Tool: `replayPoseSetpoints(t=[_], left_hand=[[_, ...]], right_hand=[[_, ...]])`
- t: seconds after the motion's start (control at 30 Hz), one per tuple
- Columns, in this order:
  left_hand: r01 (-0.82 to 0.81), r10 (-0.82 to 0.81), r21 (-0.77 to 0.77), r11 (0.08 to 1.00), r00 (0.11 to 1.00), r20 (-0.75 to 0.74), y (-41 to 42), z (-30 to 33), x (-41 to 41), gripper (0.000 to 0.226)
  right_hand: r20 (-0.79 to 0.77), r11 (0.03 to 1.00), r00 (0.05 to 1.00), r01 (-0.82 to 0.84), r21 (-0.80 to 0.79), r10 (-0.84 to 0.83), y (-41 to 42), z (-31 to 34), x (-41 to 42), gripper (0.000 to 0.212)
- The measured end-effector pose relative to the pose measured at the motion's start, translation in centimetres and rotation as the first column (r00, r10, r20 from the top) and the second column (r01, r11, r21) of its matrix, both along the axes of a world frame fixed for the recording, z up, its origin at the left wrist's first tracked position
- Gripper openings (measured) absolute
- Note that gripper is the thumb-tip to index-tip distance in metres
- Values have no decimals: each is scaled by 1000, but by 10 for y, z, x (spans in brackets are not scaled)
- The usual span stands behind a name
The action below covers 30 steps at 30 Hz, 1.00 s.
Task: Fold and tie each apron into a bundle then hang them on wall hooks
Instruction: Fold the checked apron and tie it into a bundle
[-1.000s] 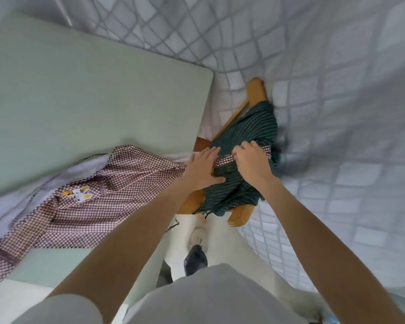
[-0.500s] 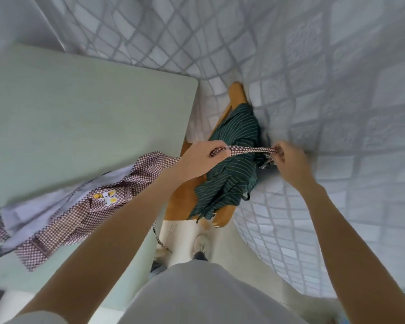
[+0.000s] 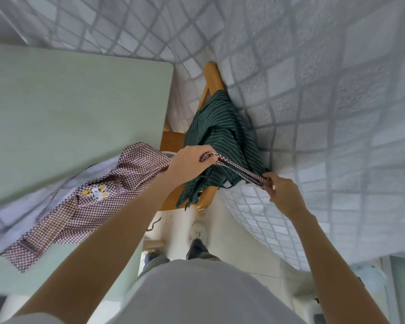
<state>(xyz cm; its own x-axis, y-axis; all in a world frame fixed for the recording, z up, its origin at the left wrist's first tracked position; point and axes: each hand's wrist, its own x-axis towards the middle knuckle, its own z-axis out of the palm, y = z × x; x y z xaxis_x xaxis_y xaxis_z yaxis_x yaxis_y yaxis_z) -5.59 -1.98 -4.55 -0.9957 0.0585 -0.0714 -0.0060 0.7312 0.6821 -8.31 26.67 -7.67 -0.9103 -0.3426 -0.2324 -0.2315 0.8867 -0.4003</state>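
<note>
White cloth of the person's shirt (image 3: 197, 298) fills the bottom of the frame, with one shoe (image 3: 198, 231) on the floor above it. Left of centre, one maroon-and-white checked apron (image 3: 84, 199) with a small rabbit patch lies crumpled over the edge of the pale green table (image 3: 68, 108). Its strap (image 3: 237, 170) is stretched taut between the two hands: the left hand (image 3: 188, 163) has its fingers curled round one end, and the right hand (image 3: 282, 195) pinches the other. Behind the strap, one dark green striped apron (image 3: 220, 139) is draped over a wooden chair (image 3: 171, 142) beside the tiled wall (image 3: 325, 90).
</note>
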Motion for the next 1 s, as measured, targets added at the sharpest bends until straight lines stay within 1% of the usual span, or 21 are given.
replayPoseSetpoints(t=[0.1, 0.17, 0.27, 0.3, 0.37, 0.43, 0.47, 0.5, 0.53, 0.57, 0.6, 0.63, 0.67, 0.7, 0.73, 0.77, 0.8, 0.87, 0.93, 0.97, 1.0], left_hand=[[70, -70, 4, 998, 997, 38, 5, -5, 4, 23], [86, -86, 9, 996, 996, 37, 8, -8, 5, 22], [92, -92, 41, 995, 996, 3, 9, -12, 4, 21], [110, -110, 39, 993, 994, -3, 9, -13, 4, 21], [170, -170, 20, 985, 985, 2, 14, -14, 4, 22], [230, -230, 8, 973, 973, -10, 23, -14, 4, 22], [250, -249, 10, 968, 967, -45, 28, -14, 4, 21], [266, -264, 14, 964, 962, -76, 33, -14, 2, 21], [275, -272, 11, 961, 956, -111, 35, -13, 1, 22], [288, -285, 5, 958, 950, -129, 38, -12, 0, 24], [303, -300, 2, 953, 945, -128, 41, -12, -2, 28], [313, -310, 15, 950, 945, -107, 45, -10, -4, 33], [315, -311, 27, 949, 946, -95, 48, -9, -6, 36], [311, -306, 18, 950, 944, -122, 53, -9, -10, 37], [294, -293, -19, 955, 940, -177, 56, -10, -16, 34], [286, -295, -74, 955, 931, -216, 62, -12, -25, 30], [294, -320, -145, 945, 923, -215, 69, -13, -35, 29], [401, -445, -311, 862, 892, -83, 81, -13, -50, 47], [490, -525, -479, 728, 848, 69, 91, -16, -62, 67], [492, -519, -556, 669, 846, 124, 93, -18, -66, 70], [481, -497, -624, 616, 852, 166, 92, -20, -68, 65]], right_hand=[[81, 984, 992, 84, 159, -98, 4, -1, 0, 22], [59, 977, 990, 118, 177, -131, 6, -4, 3, 24], [-142, 978, 969, 207, 18, -203, 13, -9, 12, 13], [-174, 971, 956, 235, -34, -238, 16, -10, 15, 14], [-134, 931, 924, 346, -113, -359, 22, -11, 23, 30], [-69, 857, 867, 472, -207, -494, 26, -10, 31, 46], [-4, 808, 842, 517, -283, -540, 28, -8, 35, 51], [96, 731, 815, 559, -391, -572, 31, -8, 41, 53], [208, 640, 797, 585, -498, -567, 31, -4, 44, 52], [278, 565, 790, 593, -574, -547, 32, 0, 48, 50], [314, 533, 799, 584, -612, -514, 33, 4, 51, 47], [324, 543, 816, 566, -621, -479, 35, 8, 52, 43], [316, 579, 837, 539, -612, -446, 34, 15, 52, 36], [285, 638, 862, 504, -582, -420, 34, 20, 53, 28], [223, 714, 896, 441, -544, -384, 32, 24, 52, 24], [152, 771, 920, 387, -506, -362, 35, 29, 50, 26], [113, 795, 932, 355, -491, -346, 37, 33, 48, 30], [127, 795, 948, 314, -519, -291, 36, 43, 45, 38], [151, 791, 953, 301, -533, -261, 38, 47, 39, 45], [124, 831, 960, 278, -482, -249, 41, 45, 35, 47], [73, 894, 973, 232, -384, -221, 46, 40, 31, 47]])
